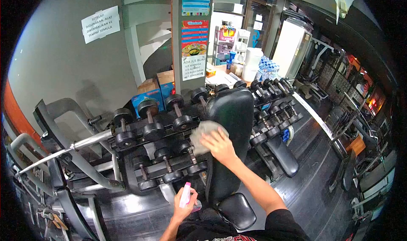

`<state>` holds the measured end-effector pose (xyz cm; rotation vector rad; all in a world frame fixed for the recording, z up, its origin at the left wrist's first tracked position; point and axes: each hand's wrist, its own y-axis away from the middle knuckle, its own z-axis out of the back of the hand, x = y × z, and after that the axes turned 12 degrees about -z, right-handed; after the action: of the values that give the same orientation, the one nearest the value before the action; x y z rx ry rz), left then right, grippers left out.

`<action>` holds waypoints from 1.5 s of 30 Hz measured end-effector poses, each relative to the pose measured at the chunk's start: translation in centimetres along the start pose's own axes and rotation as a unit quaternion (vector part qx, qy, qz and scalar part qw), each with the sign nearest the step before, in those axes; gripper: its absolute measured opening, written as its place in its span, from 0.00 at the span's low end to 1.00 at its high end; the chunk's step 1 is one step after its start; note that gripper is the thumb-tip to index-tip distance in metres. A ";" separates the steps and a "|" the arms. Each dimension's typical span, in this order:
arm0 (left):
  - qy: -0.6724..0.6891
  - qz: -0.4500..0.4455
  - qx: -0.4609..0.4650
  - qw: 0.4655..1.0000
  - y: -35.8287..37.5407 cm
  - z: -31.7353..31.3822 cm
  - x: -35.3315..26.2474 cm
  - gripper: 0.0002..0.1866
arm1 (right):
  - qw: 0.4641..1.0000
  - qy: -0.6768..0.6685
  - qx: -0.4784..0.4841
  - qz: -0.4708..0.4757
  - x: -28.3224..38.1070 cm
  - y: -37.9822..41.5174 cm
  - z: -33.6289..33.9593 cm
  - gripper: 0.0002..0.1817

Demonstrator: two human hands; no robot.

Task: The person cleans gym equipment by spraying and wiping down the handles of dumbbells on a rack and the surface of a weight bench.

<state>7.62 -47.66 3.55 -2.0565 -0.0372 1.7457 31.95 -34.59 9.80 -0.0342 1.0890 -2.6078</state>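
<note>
My right hand (pixel 218 147) presses a grey cloth (pixel 204 135) against the left edge of a black padded bench backrest (pixel 232 109). The cloth is slightly blurred. Lower down, my left hand (pixel 185 205) is wrapped round a spray bottle (pixel 185 194) with a white and pink top, left of the backrest's lower part. The bench's black seat pad (pixel 237 210) lies below the backrest, close to my body.
Dumbbells (pixel 151 120) fill a two-tier rack behind and beside the bench. A barbell (pixel 91 139) and machine frame stand at the left. Another black bench (pixel 283 156) is at the right. Water bottles (pixel 267 68) stand on a table behind the rack.
</note>
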 end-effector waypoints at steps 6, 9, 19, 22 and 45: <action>0.001 -0.027 -0.017 0.999 0.4 0.6 -0.5 0.06 | 0.988 -0.123 0.047 -0.083 1.4 5.2 -0.4 0.19; 0.004 -0.021 -0.028 0.999 1.0 1.3 -0.7 0.06 | 0.898 -0.336 0.007 -0.284 2.7 0.7 3.5 0.22; 0.004 -0.043 -0.079 0.996 1.9 1.9 -1.8 0.05 | 0.994 0.077 -0.069 0.028 -1.8 -11.1 3.3 0.12; -0.018 -0.046 -0.078 0.996 1.9 2.0 -1.8 0.05 | 0.991 0.109 -0.007 0.079 -0.2 -9.3 2.0 0.10; 0.017 -0.032 -0.107 0.994 2.6 1.9 -1.2 0.06 | 0.946 -0.221 0.019 -0.238 -8.4 -9.4 6.7 0.18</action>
<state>4.95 -49.78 3.63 -2.2084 -0.2889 1.7334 38.27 -30.54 21.94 -0.9331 0.9492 -2.8105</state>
